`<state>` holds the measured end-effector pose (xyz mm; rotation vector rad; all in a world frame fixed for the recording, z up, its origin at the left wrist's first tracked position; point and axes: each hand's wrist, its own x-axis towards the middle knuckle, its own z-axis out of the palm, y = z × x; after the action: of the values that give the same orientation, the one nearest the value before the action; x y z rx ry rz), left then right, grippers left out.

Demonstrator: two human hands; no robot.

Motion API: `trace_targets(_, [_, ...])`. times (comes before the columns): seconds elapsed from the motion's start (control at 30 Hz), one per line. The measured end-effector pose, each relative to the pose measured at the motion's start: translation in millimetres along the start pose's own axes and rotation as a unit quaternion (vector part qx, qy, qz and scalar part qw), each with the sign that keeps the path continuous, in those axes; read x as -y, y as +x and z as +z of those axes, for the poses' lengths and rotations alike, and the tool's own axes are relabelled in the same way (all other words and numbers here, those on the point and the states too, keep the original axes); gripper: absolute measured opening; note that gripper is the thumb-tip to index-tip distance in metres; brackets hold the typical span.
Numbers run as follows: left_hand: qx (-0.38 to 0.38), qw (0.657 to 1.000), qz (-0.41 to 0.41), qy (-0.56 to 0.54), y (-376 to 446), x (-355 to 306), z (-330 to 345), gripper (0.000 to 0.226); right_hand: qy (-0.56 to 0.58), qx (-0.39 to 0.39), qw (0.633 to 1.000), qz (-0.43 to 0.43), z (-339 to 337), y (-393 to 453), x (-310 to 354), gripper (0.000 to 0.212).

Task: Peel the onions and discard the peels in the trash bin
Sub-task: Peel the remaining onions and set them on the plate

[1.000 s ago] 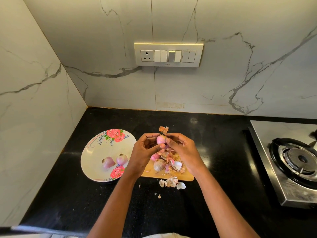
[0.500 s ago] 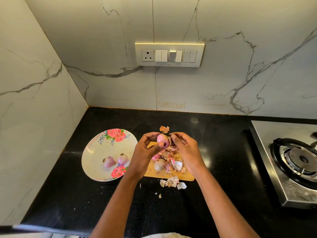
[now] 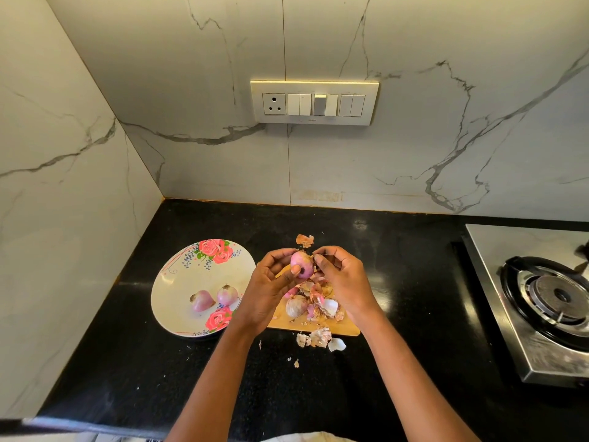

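Observation:
My left hand grips a small pink onion above the wooden cutting board. My right hand pinches at the onion's top right side, where a dry bit of skin sticks out. Below the hands, an unpeeled onion lies on the board among a heap of loose peels. More peels lie on the counter at the board's front edge, and one scrap lies behind it. Two peeled onions sit on the floral plate to the left.
The black counter meets marble walls at the back and left. A steel gas stove stands at the right. A switch panel is on the back wall. No trash bin is in view.
The onion has turned in my left hand and more of its pink side shows. My right fingers have shifted from its front to its top right edge.

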<state>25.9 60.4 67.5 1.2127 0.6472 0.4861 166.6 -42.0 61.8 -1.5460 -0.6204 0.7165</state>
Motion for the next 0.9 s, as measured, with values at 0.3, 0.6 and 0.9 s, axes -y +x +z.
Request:
trace_targets(0.3, [-0.011, 0.999, 0.011, -0.034, 0, -3, -5, 0.051, -0.022, -0.061, 0.998, 0.027, -9, 0, 6, 0.017])
trace_targets(0.6, [-0.029, 0.989, 0.090, 0.113, 4, 0, 6, 0.044, 0.091, 0.014, 0.995, 0.034, 11, -8, 17, 0.024])
trace_targets(0.9, [-0.034, 0.990, 0.087, 0.102, 0, 2, 4, 0.042, 0.027, -0.052, 0.998, 0.023, 22, -2, 15, 0.017])
